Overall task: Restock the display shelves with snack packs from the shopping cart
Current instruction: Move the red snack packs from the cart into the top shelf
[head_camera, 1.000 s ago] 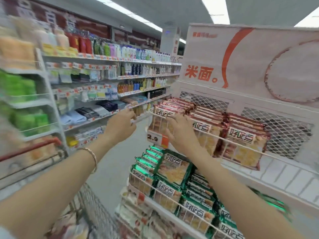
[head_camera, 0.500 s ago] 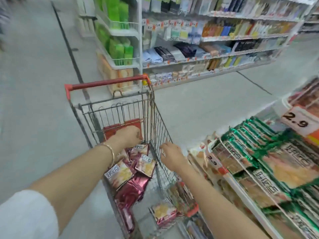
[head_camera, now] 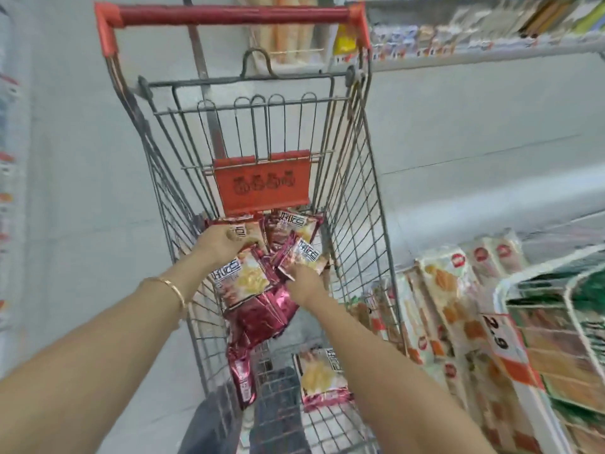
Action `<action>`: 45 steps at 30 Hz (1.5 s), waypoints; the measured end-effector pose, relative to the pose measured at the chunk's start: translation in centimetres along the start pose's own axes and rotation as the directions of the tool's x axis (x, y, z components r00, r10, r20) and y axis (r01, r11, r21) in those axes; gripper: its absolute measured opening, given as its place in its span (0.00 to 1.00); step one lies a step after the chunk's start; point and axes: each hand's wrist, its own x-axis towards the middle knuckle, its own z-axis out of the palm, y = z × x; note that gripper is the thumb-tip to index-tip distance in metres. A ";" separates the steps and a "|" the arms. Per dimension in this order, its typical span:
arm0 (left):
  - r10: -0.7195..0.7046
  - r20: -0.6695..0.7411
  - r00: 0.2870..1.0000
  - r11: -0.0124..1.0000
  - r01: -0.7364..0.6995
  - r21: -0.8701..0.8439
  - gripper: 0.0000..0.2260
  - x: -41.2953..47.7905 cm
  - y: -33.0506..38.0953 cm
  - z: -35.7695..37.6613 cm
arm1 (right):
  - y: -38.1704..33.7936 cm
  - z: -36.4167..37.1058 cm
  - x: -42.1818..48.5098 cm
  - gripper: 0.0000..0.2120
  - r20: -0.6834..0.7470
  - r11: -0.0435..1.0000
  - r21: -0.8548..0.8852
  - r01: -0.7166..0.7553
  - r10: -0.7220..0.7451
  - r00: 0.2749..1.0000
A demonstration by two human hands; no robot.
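A wire shopping cart (head_camera: 347, 178) with a red handle stands in front of me, holding several red snack packs (head_camera: 262, 319). Both my hands reach down into the pile. My left hand (head_camera: 219, 245), with a gold bangle on its wrist, curls over one red pack (head_camera: 244, 232) near the red child-seat flap. My right hand (head_camera: 302, 285) pinches the lower corner of another red pack (head_camera: 302, 257). One pack (head_camera: 322, 378) lies apart on the cart floor nearer to me. The display shelves (head_camera: 523, 362) with orange and green packs stand at the right.
A 2.9 price tag (head_camera: 499, 332) hangs on the display's edge at right. Across the aisle a long shelf (head_camera: 474, 50) of goods runs along the top. Grey floor lies left of the cart. My legs in jeans (head_camera: 278, 417) show through the cart's near end.
My hands left the upper display shelf, my view swung down to the cart, and both hands went down into the pile and took hold of red packs.
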 end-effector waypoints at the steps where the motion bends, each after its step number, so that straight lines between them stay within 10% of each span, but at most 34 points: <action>1: -0.042 -0.005 0.999 0.996 0.042 -0.076 0.09 0.4 -0.5 0.7 | -0.5 0.7 1.3 0.18 -0.014 1.000 -0.028 0.000 -0.001 1.000; 6: -0.191 -0.025 0.981 0.924 0.171 -0.342 0.11 1.7 -2.3 3.3 | -1.5 5.5 6.4 0.46 0.004 0.993 0.101 -0.068 0.068 0.998; 11: -0.341 -0.091 0.936 0.840 0.260 -0.475 0.20 3.0 -4.3 4.1 | 1.4 7.2 7.6 0.12 -0.016 0.986 0.145 0.082 -0.080 0.997; 20: -0.284 0.076 0.956 0.789 0.278 -0.548 0.57 2.4 -3.7 5.7 | 6.9 2.5 5.2 0.23 0.192 0.501 0.853 -0.149 -0.035 0.981; 23: -0.379 -0.046 0.924 0.751 0.278 -0.599 0.55 2.5 -2.8 5.9 | 8.0 2.1 4.3 0.29 0.186 0.353 0.921 -0.166 -0.023 0.982; 27: -0.199 0.390 0.899 0.708 0.407 -0.577 0.48 1.0 -1.9 5.6 | 7.9 1.8 2.8 0.32 0.205 0.178 0.966 -0.188 -0.085 0.975; 30: -0.137 0.432 0.891 0.646 0.411 -0.643 0.23 0.3 -1.6 6.0 | 8.1 1.7 1.2 0.27 0.271 0.082 0.962 -0.261 -0.157 0.950; 33: -0.205 0.365 0.908 0.659 0.404 -0.634 0.10 0.5 -2.0 6.1 | 9.6 3.1 0.0 0.24 0.395 0.417 0.840 -0.347 -0.032 0.918; 36: -0.243 0.387 0.890 0.688 0.439 -0.578 0.09 0.7 -3.1 5.9 | 12.9 6.6 -0.7 0.21 0.367 0.942 0.080 -0.325 0.275 0.889; 39: -0.247 0.410 0.878 0.703 0.454 -0.548 0.07 0.3 -3.5 6.1 | 16.3 11.2 -1.8 0.24 0.364 0.889 -0.269 -0.370 0.450 0.816; 45: -0.231 0.382 0.895 0.721 0.421 -0.550 0.08 -0.5 -3.7 6.5 | 16.3 10.5 -2.9 0.45 0.360 0.825 0.003 -0.566 0.527 0.770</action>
